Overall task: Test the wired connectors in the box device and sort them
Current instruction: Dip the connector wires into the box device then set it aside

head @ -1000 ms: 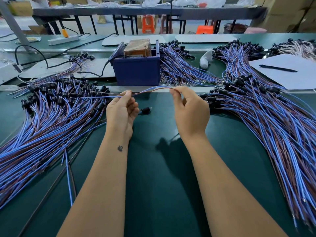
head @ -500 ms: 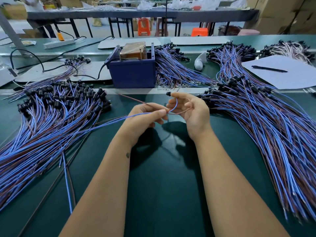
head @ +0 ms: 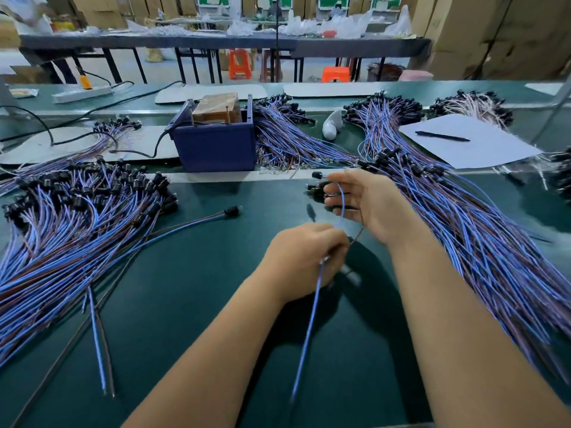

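Observation:
A blue box device [head: 216, 146] with a brown block inside stands at the back centre of the green mat. My left hand [head: 301, 261] is closed on a blue and brown wired connector [head: 309, 329], whose loose end hangs down toward me. My right hand [head: 367, 205] holds the same wire's upper part, with its black connector head [head: 316, 175] above the fingers. A big pile of wired connectors [head: 71, 230] lies at the left, another pile [head: 482, 242] at the right. One single connector [head: 197, 222] lies by itself between the left pile and my hands.
More wire bundles [head: 287, 140] lie behind and right of the box. A white sheet with a black pen [head: 441, 136] is at the back right. A power strip [head: 82, 93] and black cables lie at the back left. A white object [head: 331, 126] sits behind.
My left hand has drawn back toward me along the wire, whose tail now hangs down. My right hand has lifted and turned, connector head up. One connector now lies alone on the mat.

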{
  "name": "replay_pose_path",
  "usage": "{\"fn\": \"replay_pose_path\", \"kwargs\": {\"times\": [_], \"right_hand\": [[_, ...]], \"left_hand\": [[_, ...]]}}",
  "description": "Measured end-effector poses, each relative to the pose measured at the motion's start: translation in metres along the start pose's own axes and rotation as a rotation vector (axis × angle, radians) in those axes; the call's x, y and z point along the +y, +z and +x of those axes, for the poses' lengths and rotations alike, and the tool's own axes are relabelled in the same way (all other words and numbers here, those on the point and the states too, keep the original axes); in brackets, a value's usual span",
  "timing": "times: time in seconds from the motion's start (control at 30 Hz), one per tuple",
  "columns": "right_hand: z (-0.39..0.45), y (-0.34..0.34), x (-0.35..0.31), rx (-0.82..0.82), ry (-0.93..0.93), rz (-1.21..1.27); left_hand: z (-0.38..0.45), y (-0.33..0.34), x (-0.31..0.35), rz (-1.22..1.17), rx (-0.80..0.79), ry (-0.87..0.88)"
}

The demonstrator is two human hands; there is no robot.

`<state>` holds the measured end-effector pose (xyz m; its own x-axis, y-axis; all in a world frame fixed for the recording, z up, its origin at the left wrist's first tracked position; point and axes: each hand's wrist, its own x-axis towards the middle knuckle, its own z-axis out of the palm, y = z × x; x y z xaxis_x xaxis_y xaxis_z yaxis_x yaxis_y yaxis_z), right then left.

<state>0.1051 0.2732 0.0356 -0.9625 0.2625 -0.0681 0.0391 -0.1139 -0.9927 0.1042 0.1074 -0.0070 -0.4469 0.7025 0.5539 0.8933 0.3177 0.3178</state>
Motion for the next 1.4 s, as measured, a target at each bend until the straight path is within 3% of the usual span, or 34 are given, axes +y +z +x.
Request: {"fn": "replay_pose_path", "kwargs": {"times": [0.17,0.3,0.47,0.6,0.7,0.77,0.83,0.9,1.0,1.07,1.2,1.3,1.4], "right_hand": [[0.002,-0.034,-0.018,0.164,-0.083,-0.320],[0.010,-0.054,-0.024,0.266,-0.135,-0.646],[0.014,-0.066,-0.015,0.395,-0.029,-1.183],[0.013,-0.046,-0.010,0.492,-0.027,-1.386],[0.013,-0.017,-0.005,0.563,-0.164,-1.338],[0.015,0.007,0.003,0.528,-0.255,-1.229],[0.019,0.033,0.013,0.409,-0.308,-1.016],[0.020,0.059,0.024,0.266,-0.289,-0.772],[0.020,0.092,0.043,0.128,-0.201,-0.600],[0.026,0.105,0.051,0.134,-0.141,-0.563],[0.039,0.112,0.052,0.259,-0.074,-0.563],[0.033,0.111,0.058,0.261,-0.127,-0.568],[0.027,0.107,0.061,0.240,-0.188,-0.466]], "left_hand": [[0.012,0.024,0.035,0.078,-0.065,0.228],[0.023,0.046,0.062,-0.026,-0.199,0.150],[0.032,0.058,0.075,-0.178,-0.319,0.181],[0.030,0.045,0.059,-0.789,-0.268,-0.229],[0.033,0.028,0.036,-0.874,0.091,-0.504],[0.032,0.013,0.015,-0.698,0.337,-0.644],[0.027,-0.002,-0.008,-0.473,0.470,-0.727],[0.020,-0.014,-0.037,-0.230,0.428,-0.783],[0.003,-0.031,-0.073,0.124,0.177,-0.981],[-0.008,-0.040,-0.087,0.181,0.082,-1.088],[-0.013,-0.042,-0.097,0.209,0.047,-1.089],[-0.009,-0.038,-0.099,0.200,0.140,-1.094],[-0.002,-0.033,-0.096,-0.197,0.495,-0.946]]}}
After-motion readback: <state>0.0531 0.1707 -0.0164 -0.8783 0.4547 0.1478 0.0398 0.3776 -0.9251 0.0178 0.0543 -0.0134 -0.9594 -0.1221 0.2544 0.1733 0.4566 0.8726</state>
